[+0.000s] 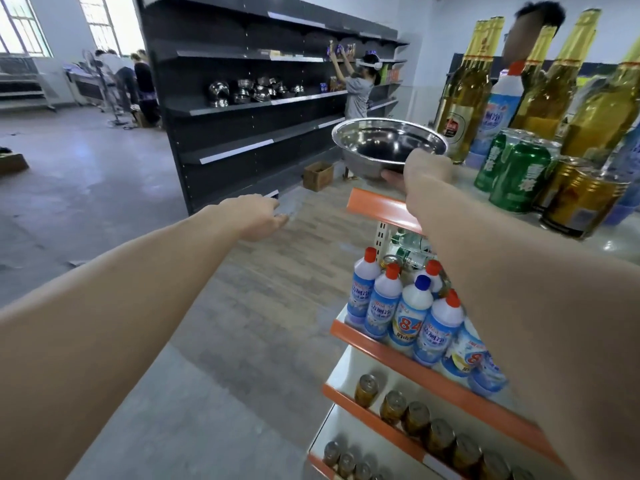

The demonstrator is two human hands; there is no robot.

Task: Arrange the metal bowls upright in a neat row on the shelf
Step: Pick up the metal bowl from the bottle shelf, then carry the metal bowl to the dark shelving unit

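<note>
The right hand (424, 171) pinches the near rim of one metal bowl (388, 147), thumb on the lip and fingers under it, and I think this small edge grip could let the smooth bowl tip or slip, or knock the beer bottles (465, 88) and green cans (516, 169) standing just beside it on top of the orange shelf unit (377, 207). The left hand (258, 216) holds nothing, and its fingers reach loosely forward over the floor. The bowl is shiny, upright and empty, held in the air, while the other bowls (254, 91) lie in an untidy heap on the dark shelf (266, 105) well apart across the aisle.
</note>
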